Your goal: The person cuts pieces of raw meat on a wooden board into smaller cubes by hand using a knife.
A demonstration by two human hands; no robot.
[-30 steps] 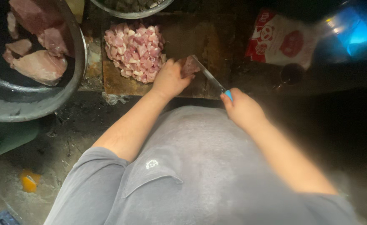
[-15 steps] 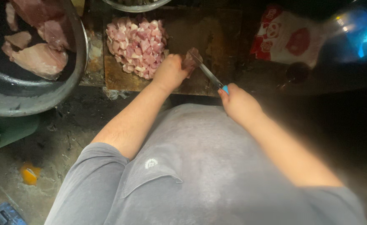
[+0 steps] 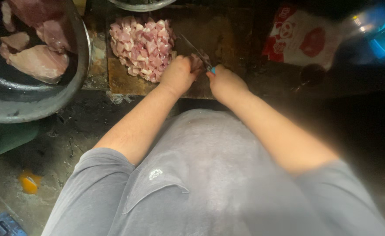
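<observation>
Fingers of the left hand (image 3: pixel 178 75) curl down together over a small piece of raw meat (image 3: pixel 196 62), pressing it against the wooden cutting board (image 3: pixel 227 39); only a pink edge of the piece shows past the knuckles. Just beside it, the right hand (image 3: pixel 225 82) is wrapped in a fist around the blue handle of a knife (image 3: pixel 195 51), of which only a bit of blue shows at the top of the fist. Its dark blade runs up and to the left across the board, its lower part touching the held piece. To the left of the blade, near the left hand, a heap of diced pink meat (image 3: pixel 142 46) lies on the board. Further left, a large dark metal pan (image 3: pixel 65 94) holds several big uncut slabs of meat. At the board's far edge the rim of a metal bowl (image 3: pixel 141 5) shows. To the right of the board lies a red and white plastic packet (image 3: pixel 297 37). Below the forearms, the person's grey shirt fills the lower view, and on the dirty floor at lower left there is a small orange scrap (image 3: pixel 29 182).
</observation>
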